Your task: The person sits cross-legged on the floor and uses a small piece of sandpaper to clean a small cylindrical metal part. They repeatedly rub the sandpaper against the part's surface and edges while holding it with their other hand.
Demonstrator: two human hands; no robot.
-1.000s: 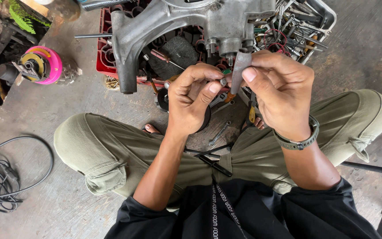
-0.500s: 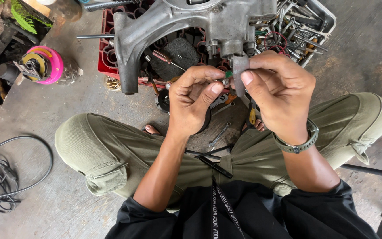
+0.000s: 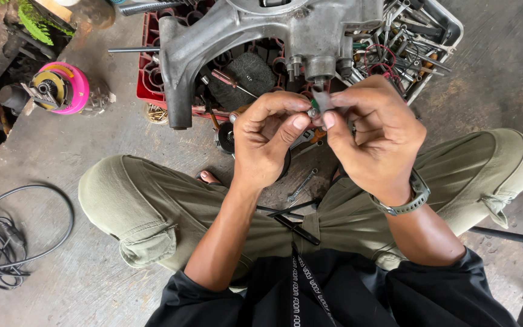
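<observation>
I sit cross-legged on a concrete floor. My left hand [image 3: 269, 138] and my right hand [image 3: 370, 134] meet in front of me, fingertips pinching a small dark metal part [image 3: 320, 100] between them; a smaller shiny piece sits at my left thumb tip. A watch is on my right wrist. Just beyond the hands lies a large grey cast-metal engine casing [image 3: 237, 30], its short threaded stub pointing down toward the small part.
A red crate [image 3: 146, 79] lies under the casing, and a wire tray of tools [image 3: 407, 42] sits at the far right. A pink-rimmed disc tool [image 3: 62, 88] is at the left; black cables [image 3: 1, 242] are at the lower left. A spanner [image 3: 301, 186] lies between my knees.
Both hands stayed together on the small part, shifting slightly down and left while the fingertips turned it. The casing and tools have not moved.
</observation>
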